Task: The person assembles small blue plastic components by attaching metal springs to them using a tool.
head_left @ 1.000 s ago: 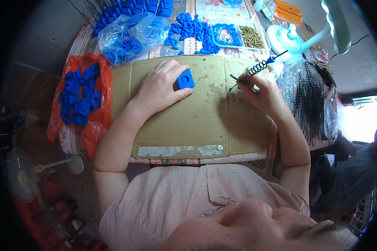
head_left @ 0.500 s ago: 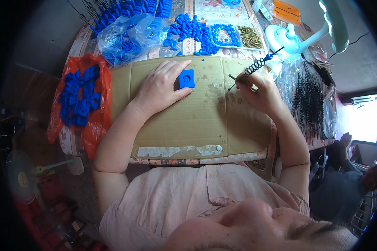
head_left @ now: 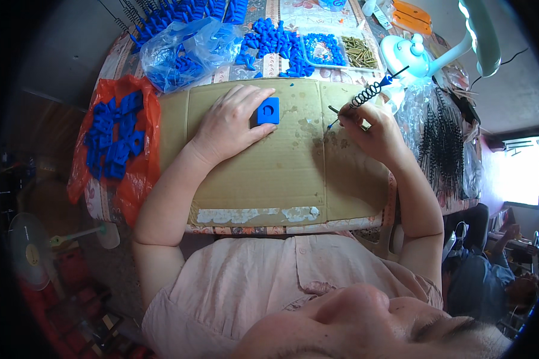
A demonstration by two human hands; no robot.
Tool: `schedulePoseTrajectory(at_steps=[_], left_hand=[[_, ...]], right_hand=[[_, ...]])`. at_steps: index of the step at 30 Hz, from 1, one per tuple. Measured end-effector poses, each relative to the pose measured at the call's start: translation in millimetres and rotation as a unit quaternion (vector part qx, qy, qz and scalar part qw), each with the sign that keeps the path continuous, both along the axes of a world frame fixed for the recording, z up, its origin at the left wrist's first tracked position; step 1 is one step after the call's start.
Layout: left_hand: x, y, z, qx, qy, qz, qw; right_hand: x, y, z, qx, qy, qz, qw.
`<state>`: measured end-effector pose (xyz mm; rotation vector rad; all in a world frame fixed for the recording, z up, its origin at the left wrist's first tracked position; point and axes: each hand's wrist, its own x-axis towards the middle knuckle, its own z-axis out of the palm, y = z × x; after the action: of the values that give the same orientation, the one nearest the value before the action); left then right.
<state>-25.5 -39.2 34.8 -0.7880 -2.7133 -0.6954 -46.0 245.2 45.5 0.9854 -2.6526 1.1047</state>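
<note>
On the brown cardboard sheet (head_left: 263,167) sits a small blue square block (head_left: 268,111) with a round recess in its top. My left hand (head_left: 229,122) grips it from the left, thumb along the near edge and fingers at the far side. Over the cardboard's right part, my right hand (head_left: 374,133) pinches a black coil spring (head_left: 366,94). A blue cone (head_left: 386,80) sits near the spring's upper end, with a thin black rod sticking out beyond it. Below my right fingers a thin dark piece with a small blue tip (head_left: 329,126) shows; how it joins the spring is hidden.
An orange-red bag (head_left: 147,113) of blue parts lies left. Along the back are a clear plastic bag (head_left: 188,57), a pile of blue cones (head_left: 272,45) and a tray with gold-coloured screws (head_left: 359,52). A pale blue lamp (head_left: 407,54) and black springs (head_left: 443,140) stand right.
Both my hands keep nearly the same place and grip. At the right edge, another person has shifted lower, with the arm changing position.
</note>
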Motion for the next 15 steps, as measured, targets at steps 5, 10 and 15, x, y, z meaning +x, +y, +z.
schedulePoseTrajectory(at_steps=[5, 10, 15], left_hand=[[0.2, -0.2, 0.2, -0.002, 0.001, 0.002, 1.0], [1.2, 0.3, 2.5, 0.001, -0.014, 0.004, 1.0], [-0.2, -0.8, 1.7, 0.004, -0.01, -0.001, 1.0]], right_hand=[[-1.0, 0.1, -0.4, 0.005, 0.0, 0.003, 1.0], [-0.1, -0.2, -1.9, 0.001, 0.005, 0.002, 1.0], [-0.2, -1.6, -1.2, -0.004, 0.006, 0.005, 1.0]])
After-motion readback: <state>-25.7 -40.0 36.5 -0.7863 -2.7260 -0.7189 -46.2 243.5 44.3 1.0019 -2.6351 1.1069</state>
